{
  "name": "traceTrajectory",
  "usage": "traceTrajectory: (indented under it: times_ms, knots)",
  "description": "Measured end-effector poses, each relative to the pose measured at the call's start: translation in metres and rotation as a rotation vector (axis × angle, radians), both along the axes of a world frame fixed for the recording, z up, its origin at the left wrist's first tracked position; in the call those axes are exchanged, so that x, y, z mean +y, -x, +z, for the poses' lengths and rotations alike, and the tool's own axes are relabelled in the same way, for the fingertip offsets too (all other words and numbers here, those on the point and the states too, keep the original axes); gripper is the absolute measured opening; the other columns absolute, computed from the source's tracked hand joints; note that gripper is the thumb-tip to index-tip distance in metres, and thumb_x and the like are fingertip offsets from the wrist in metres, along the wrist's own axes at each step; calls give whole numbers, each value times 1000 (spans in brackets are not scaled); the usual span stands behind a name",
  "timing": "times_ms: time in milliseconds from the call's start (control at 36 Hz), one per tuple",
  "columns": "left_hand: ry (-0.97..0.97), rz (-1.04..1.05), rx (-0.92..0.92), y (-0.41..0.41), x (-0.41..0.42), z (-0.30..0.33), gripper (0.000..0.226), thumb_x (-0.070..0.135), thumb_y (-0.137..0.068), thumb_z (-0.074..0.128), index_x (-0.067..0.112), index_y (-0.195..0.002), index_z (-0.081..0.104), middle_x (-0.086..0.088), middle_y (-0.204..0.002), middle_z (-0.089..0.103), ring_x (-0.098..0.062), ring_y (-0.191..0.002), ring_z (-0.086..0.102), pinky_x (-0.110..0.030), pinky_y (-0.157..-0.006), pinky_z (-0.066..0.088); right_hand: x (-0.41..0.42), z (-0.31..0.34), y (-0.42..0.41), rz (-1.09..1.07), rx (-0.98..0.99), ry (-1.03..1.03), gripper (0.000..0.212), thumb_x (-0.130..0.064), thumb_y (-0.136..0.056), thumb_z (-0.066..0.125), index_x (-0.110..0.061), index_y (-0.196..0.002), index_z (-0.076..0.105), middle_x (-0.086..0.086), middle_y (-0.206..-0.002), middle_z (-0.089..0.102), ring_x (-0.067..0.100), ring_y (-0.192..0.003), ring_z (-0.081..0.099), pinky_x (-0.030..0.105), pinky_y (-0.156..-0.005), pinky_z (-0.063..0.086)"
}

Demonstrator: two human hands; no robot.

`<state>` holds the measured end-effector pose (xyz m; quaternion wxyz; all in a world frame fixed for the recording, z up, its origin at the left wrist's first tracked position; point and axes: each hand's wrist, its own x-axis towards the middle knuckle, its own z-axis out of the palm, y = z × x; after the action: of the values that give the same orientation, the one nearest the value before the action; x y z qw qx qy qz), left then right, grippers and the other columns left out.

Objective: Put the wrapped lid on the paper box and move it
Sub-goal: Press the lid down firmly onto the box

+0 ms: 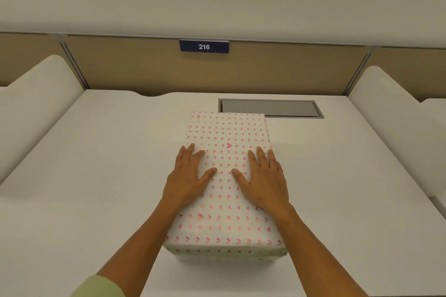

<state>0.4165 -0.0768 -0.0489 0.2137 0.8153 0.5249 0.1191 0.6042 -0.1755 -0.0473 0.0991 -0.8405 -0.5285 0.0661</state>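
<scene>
The wrapped lid (226, 132), white paper with small pink hearts, lies on top of the paper box (217, 259) in the middle of the white desk (96, 176); only a thin white strip of the box shows under the lid's near edge. My left hand (188, 176) rests flat on the lid's left side with its fingers spread. My right hand (263, 176) lies flat on the lid's right side, fingers also spread. Neither hand grips anything.
A grey cable hatch (289, 108) is set into the desk just behind the box. A tan partition with a blue sign reading 216 (204, 46) closes the back. Rounded white dividers stand at the left (41, 94) and right (391, 103).
</scene>
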Motion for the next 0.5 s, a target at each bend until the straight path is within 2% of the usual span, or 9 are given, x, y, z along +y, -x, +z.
traceTrajectory:
  times_ms: [56, 167, 278, 389, 500]
  knots:
    - [20, 47, -48, 0, 0, 0, 74, 69, -87, 43, 35, -151, 28, 9, -166, 6, -16, -153, 6, -55, -115, 25, 0, 0, 0, 1, 8, 3, 94, -83, -81, 12, -29, -157, 4, 0, -168, -3, 26, -153, -9, 47, -120, -1]
    - [24, 165, -135, 2, -1, 3, 81, 63, -88, 51, 30, -154, 18, 5, -167, 4, -22, -151, 20, -51, -114, 29, 1, 0, 0, 5, 24, 2, 94, -83, -81, 10, -28, -157, 4, 1, -168, -5, 28, -153, -10, 49, -120, -2]
    - [85, 266, -249, 5, -1, 7, 80, 55, -90, 56, 26, -154, 19, 1, -165, 17, -24, -148, 26, -48, -115, 29, 0, 1, -1, 35, 61, -5, 93, -82, -82, 13, -29, -157, 4, 2, -168, -7, 30, -152, -13, 51, -120, -3]
    - [231, 369, -322, 5, -1, 15, 84, 52, -90, 59, 23, -155, 15, -4, -160, 31, -31, -141, 40, -49, -109, 38, -3, 6, -6, 94, 177, -40, 98, -83, -81, 30, -32, -155, -10, 0, -168, -8, 29, -152, -15, 52, -119, -5]
    - [347, 424, -275, 6, 3, 20, 93, 63, -88, 53, 19, -156, 7, -8, -160, 30, -36, -140, 41, -50, -107, 40, -4, 16, -13, 131, 353, -93, 103, -79, -82, 43, -34, -155, -14, -2, -167, -14, 26, -152, -15, 50, -120, -6]
